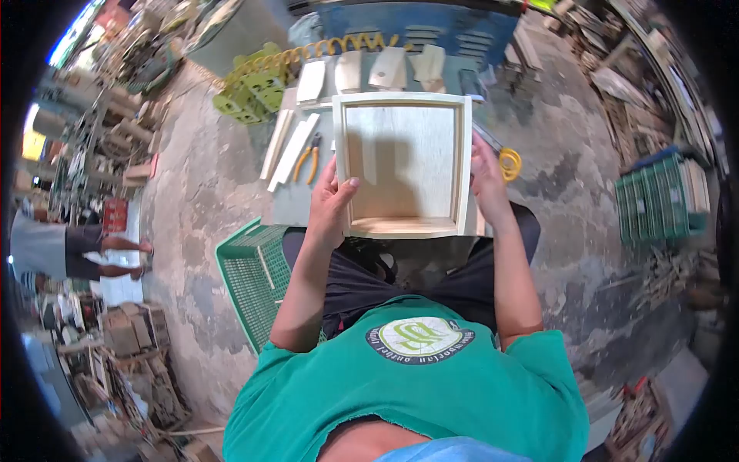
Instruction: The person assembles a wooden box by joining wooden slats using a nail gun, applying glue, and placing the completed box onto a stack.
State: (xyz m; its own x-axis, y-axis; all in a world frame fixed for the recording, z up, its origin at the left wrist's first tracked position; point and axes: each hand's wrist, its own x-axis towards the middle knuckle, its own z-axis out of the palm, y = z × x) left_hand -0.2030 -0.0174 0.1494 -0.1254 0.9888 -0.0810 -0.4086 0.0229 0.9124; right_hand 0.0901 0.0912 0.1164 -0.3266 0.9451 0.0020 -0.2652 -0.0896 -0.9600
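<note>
Between my two hands is a shallow, open-faced wooden box [443, 154] of pale wood, its inside facing me. My left hand [332, 202] grips its left side near the lower corner, with the thumb over the rim and the fingers behind. My right hand [486, 181] is closed against the right side, its fingertips partly hidden by the frame. Left of the box, orange-handled pliers [309, 160] and pale wood strips [294, 152] lie on the grey work table [289, 206]. Several shaped wooden blocks [387, 69] stand along its far edge.
A yellow coiled hose [327, 48] runs behind the blocks, near a green plastic piece [254, 88]. Yellow loops [509, 164] show at the right. A green crate [250, 281] sits by my left leg, another crate [653, 202] farther right. A person [58, 246] stands far left.
</note>
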